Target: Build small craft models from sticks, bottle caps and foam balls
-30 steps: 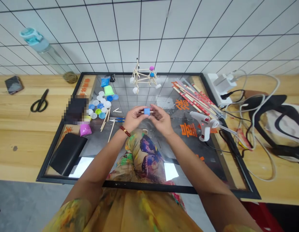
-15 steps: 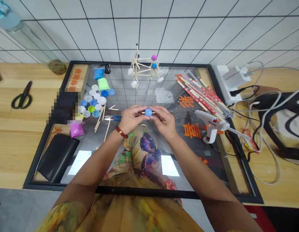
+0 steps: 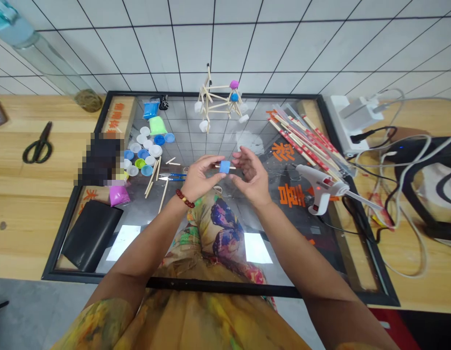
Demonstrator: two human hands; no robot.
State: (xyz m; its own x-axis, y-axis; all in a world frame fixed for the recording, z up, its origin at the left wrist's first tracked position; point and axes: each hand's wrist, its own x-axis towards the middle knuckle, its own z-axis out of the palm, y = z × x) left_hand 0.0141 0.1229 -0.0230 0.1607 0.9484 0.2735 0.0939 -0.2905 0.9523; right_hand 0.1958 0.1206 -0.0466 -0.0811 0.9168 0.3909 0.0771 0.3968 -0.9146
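Observation:
Between my hands is a small blue clay block (image 3: 224,166) with a thin wooden stick poking out on both sides. My left hand (image 3: 200,179) pinches it from the left with thumb and fingers. My right hand (image 3: 251,176) is beside the stick's right end, its fingers spread apart and holding nothing. Behind them stands a frame of wooden sticks (image 3: 217,112) joined with white, blue and pink clay lumps. Blue-handled snips (image 3: 173,177) lie left of my left hand, near some loose sticks (image 3: 152,179).
Several small clay tubs (image 3: 150,161) and bags of clay, such as a pink one (image 3: 118,195), lie at left. At right are wrapped chopsticks (image 3: 302,143), a white glue gun (image 3: 320,187) and tangled cables. Black scissors (image 3: 38,146) rest on the wooden table.
My right hand has come off the clay block and its fingers have opened. The block stays in my left hand, showing more of its face. The view has shifted slightly.

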